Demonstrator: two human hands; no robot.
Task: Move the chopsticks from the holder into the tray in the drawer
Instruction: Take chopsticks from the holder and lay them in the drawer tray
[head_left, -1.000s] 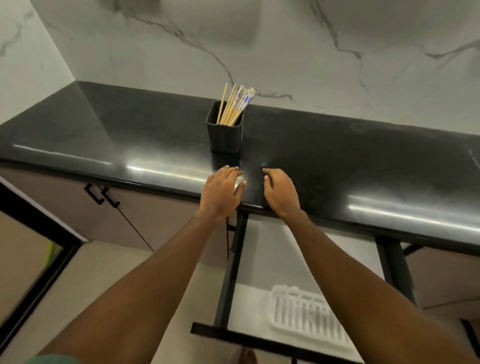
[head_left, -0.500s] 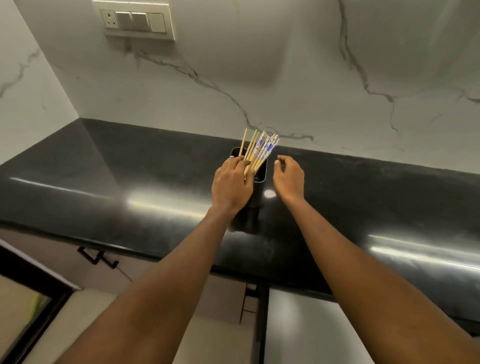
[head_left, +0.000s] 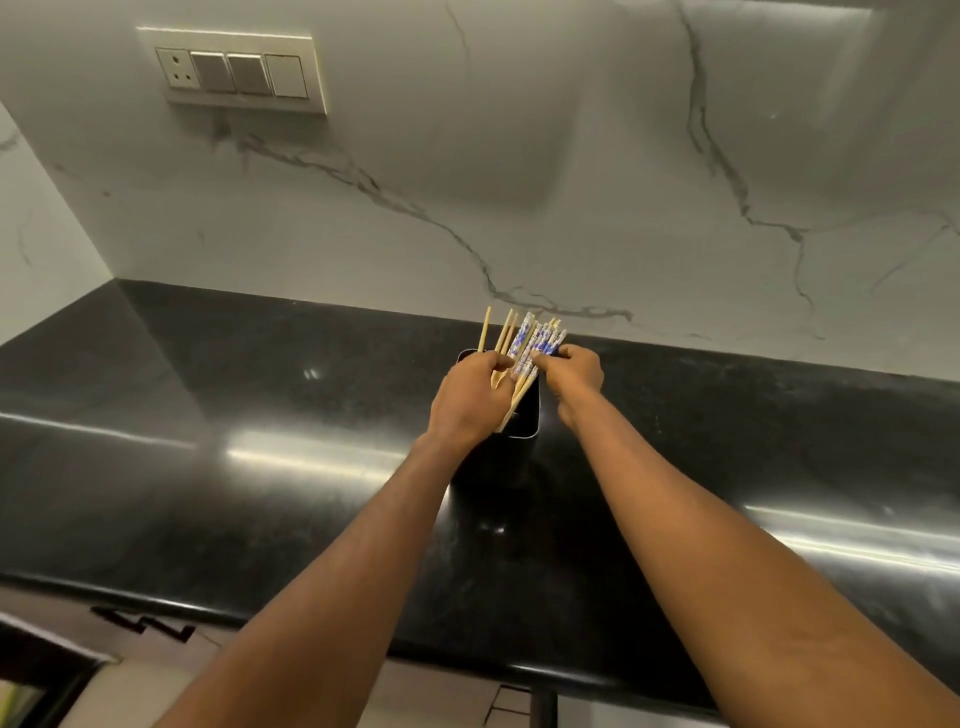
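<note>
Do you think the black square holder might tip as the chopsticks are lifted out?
The black square holder looks tall and narrow, so it might tip; the glossy black countertop seems slick, so it may slide. The wooden chopsticks probably add little weight.

No writing, brand or number can be read: the blue print on the chopsticks (head_left: 537, 340) is too small to tell, and the switch panel (head_left: 234, 70) bears no legible mark.
</note>
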